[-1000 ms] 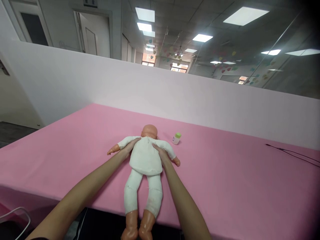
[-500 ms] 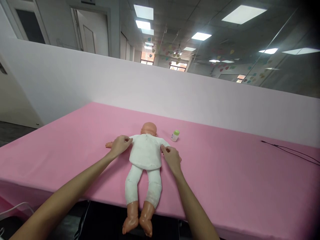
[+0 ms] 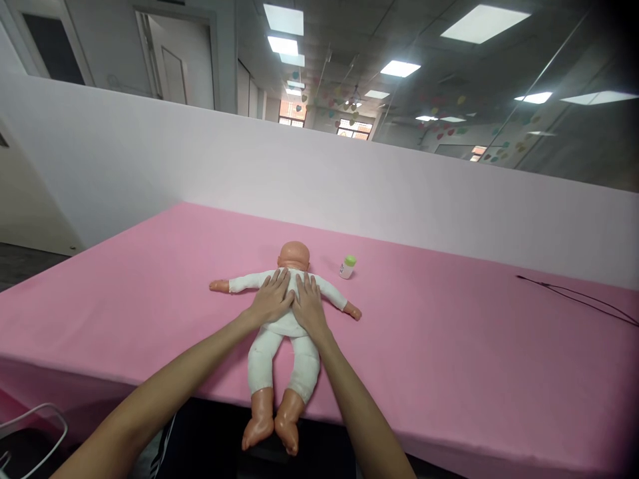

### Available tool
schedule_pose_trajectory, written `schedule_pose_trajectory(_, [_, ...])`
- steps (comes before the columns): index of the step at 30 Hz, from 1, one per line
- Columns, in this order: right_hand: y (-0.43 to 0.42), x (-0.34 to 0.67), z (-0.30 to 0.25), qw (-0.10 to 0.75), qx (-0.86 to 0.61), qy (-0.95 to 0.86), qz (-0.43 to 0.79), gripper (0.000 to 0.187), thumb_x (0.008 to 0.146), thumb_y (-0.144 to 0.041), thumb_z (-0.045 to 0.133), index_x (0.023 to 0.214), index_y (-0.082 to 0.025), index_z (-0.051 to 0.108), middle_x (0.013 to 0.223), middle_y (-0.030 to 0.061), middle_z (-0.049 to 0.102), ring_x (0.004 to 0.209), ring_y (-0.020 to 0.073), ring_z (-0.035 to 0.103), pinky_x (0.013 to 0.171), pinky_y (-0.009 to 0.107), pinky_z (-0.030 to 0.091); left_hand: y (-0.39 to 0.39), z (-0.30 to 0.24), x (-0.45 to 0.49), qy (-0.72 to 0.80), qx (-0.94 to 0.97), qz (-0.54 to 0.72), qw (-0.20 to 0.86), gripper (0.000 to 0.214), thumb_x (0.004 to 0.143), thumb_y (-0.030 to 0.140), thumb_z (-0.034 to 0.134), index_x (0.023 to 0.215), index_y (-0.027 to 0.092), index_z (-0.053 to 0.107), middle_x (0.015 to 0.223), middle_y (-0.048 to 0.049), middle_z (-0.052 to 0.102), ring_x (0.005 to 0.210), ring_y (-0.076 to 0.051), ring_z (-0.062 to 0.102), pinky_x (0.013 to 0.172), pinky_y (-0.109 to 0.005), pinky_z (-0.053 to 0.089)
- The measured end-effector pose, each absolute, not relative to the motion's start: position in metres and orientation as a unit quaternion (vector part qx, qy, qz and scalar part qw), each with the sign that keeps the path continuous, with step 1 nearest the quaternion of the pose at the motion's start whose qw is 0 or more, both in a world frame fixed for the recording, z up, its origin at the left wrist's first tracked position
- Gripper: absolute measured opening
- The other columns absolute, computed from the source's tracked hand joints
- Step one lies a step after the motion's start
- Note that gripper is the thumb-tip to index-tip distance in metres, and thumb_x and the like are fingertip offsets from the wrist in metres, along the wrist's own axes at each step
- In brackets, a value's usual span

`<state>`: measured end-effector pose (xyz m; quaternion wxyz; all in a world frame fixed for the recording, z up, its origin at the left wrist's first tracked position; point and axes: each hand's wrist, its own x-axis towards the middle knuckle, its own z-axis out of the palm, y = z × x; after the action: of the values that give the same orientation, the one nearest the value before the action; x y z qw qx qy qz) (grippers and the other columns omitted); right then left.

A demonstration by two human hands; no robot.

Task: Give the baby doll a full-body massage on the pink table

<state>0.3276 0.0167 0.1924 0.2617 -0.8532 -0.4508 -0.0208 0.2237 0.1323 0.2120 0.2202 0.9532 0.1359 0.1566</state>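
Note:
A baby doll (image 3: 287, 326) in a white cloth suit lies on the pink-covered table, its back seemingly up and its head away from me. Both of its arms stretch out sideways, and its feet hang past the near edge. Flat on the left side of its upper back rests my left hand (image 3: 273, 297), fingers extended. My right hand (image 3: 309, 305) lies beside it on the right side of the back, also with straight fingers. Beyond the doll's right-hand arm stands a small white bottle (image 3: 347, 268) with a green cap, touched by neither hand.
The pink table cover (image 3: 449, 359) reaches back to a low white wall (image 3: 349, 179) with glass above it. Thin black cables (image 3: 574, 299) lie at the far right of the table. A white cord (image 3: 52, 407) loops at the lower left, below the table edge.
Both hands have moved inward from the doll's sleeves onto its back. Their fingers, bent together before, are now straightened and laid flat. The bottle stays in place.

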Motion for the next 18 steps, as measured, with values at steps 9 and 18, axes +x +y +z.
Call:
schedule_pose_trajectory(9, [0.009, 0.334, 0.192, 0.278, -0.850, -0.443, 0.064, 0.067, 0.104, -0.041, 0.031, 0.163, -0.011, 0.024, 0.172, 0.0124, 0.012, 0.159, 0.0286, 0.005, 0.128, 0.048, 0.010, 0.136, 0.205, 0.224, 0.136, 0.951, 0.111, 0.253, 0.071, 0.104, 0.050, 0.025, 0.162, 0.009, 0.023, 0.170, -0.0153, 0.014, 0.159, -0.028, 0.006, 0.127, -0.050, 0.011])
schedule_pose_trajectory(18, [-0.006, 0.343, 0.207, 0.383, -0.812, -0.436, 0.071, 0.061, 0.098, -0.045, 0.049, 0.151, -0.015, 0.051, 0.164, 0.0122, 0.037, 0.154, 0.0292, 0.028, 0.125, 0.045, 0.022, 0.138, 0.220, 0.221, 0.120, 0.951, 0.112, 0.260, 0.074, 0.103, 0.057, 0.031, 0.160, 0.010, 0.029, 0.169, -0.0170, 0.018, 0.159, -0.031, 0.009, 0.127, -0.055, 0.010])
